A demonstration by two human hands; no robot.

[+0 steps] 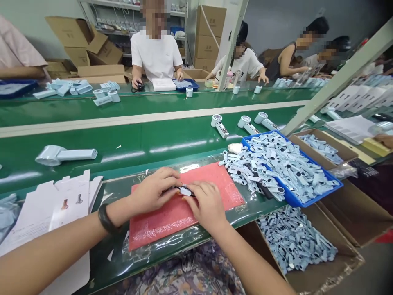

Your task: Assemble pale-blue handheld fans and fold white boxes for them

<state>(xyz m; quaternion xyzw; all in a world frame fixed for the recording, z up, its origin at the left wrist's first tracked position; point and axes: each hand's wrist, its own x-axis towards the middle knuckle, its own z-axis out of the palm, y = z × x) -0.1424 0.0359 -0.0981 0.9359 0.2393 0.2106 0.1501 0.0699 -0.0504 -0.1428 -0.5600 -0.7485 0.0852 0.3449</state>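
Over a red mat (153,227), my left hand (158,188) and my right hand (206,201) hold a small light-blue plastic piece (184,190) with dark edges between their fingertips. Both hands are closed in a pinch, one at each end of the piece. Fingers cover much of it, so its exact kind cannot be made out. To the right of the mat lies a loose pile of similar light-blue pieces (242,168) with black ovals. A blue tray (299,203) heaped with more of them stands beside the pile.
Below right, a cardboard box (344,266) holds many more pieces. White cardboard sheets (37,213) lie at left. Handheld fans, one wrapped (66,155) and one bare (220,126), rest on the green conveyor (147,139). Across it sit several co-workers (156,55). A slanting metal post (334,69) rises at right.
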